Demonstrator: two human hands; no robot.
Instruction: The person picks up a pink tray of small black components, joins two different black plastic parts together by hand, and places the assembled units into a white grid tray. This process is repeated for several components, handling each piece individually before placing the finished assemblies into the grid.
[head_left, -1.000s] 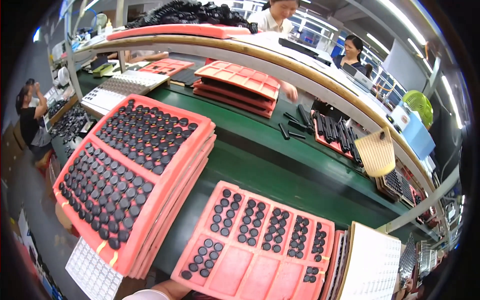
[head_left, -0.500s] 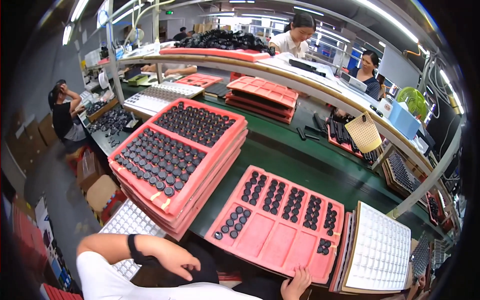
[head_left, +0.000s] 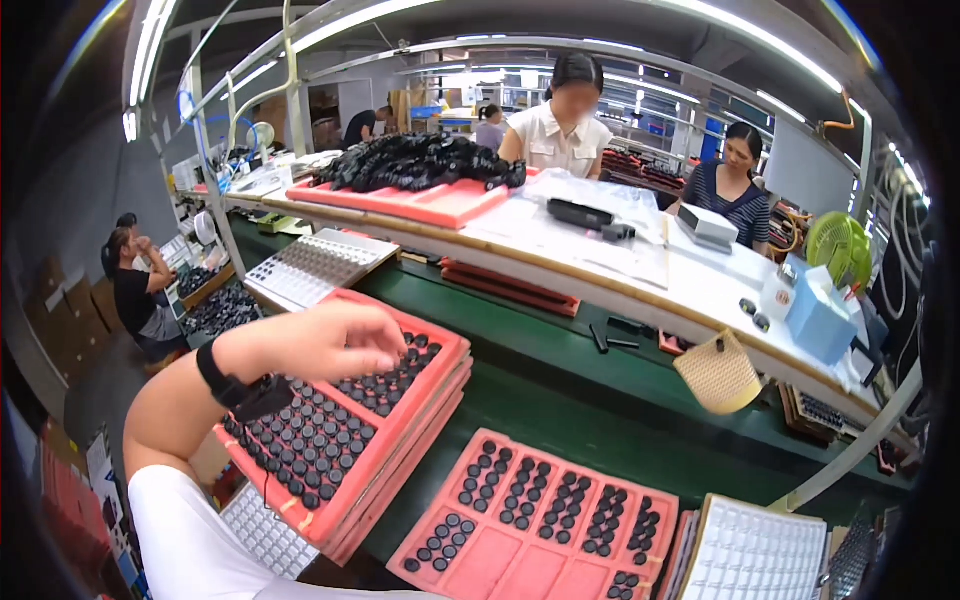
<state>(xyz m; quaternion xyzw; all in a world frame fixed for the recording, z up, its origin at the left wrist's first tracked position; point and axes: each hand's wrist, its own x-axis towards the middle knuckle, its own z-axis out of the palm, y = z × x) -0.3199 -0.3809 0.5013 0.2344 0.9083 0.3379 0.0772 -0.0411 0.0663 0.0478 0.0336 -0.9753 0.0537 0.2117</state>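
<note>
My left hand (head_left: 355,340) is raised over a stack of pink trays (head_left: 420,427), with a black band around the wrist. Its fingers are loosely bent and apart, and I see nothing held in them. Round black knob-like parts (head_left: 318,437) stand in close rows in the top tray; the hand and forearm hide some of them. To the right lies a single pink compartment tray (head_left: 540,570) with similar black parts (head_left: 570,500) grouped in several compartments, while some of its near compartments are bare. My right hand is out of view.
A white gridded tray stack (head_left: 755,550) stands at the right, another white tray (head_left: 265,530) at the lower left. Beyond the green bench (head_left: 500,370) runs a raised shelf (head_left: 600,265) with a black heap (head_left: 420,160). Two people (head_left: 560,125) are behind it; a perforated yellow basket (head_left: 718,375) hangs there.
My left hand has risen from near my lap to above the stacked trays. My right hand, earlier at the single tray's near edge, has left the view. The view has tilted upward.
</note>
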